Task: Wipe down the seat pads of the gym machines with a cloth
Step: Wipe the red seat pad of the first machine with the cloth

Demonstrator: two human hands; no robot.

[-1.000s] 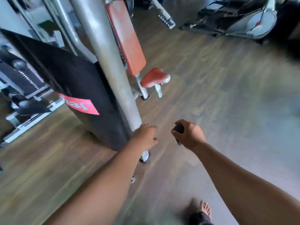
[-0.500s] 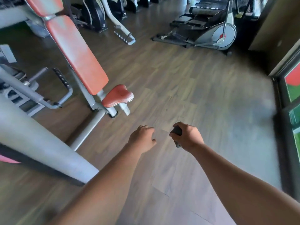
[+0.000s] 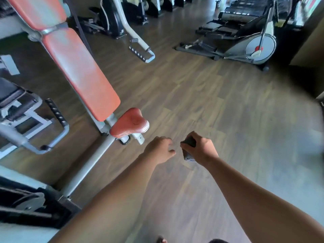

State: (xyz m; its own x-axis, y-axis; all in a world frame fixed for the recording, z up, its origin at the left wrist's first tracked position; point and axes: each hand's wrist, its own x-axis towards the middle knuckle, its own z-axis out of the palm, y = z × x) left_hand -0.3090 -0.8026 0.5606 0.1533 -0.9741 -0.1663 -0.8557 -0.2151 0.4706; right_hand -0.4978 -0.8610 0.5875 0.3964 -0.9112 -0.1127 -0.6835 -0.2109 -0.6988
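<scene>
The right hand [image 3: 199,149] grips a dark cloth [image 3: 188,151] bunched in its fist; the left hand [image 3: 160,149] hangs loosely curled, holding nothing. The red seat pad [image 3: 128,122] sits at ten o'clock from both hands — apart, untouched.

Only one view is given, taken from a camera worn on the head and aimed forward and steeply down. Both forearms are seen reaching out from the bottom edge, close to the lens. The wooden floor [image 3: 219,106] is looked at from standing height. The red seat pad [image 3: 129,122] is caught just left of centre; beyond it, further machines are seen bent by the wide lens along the top edge.
</scene>
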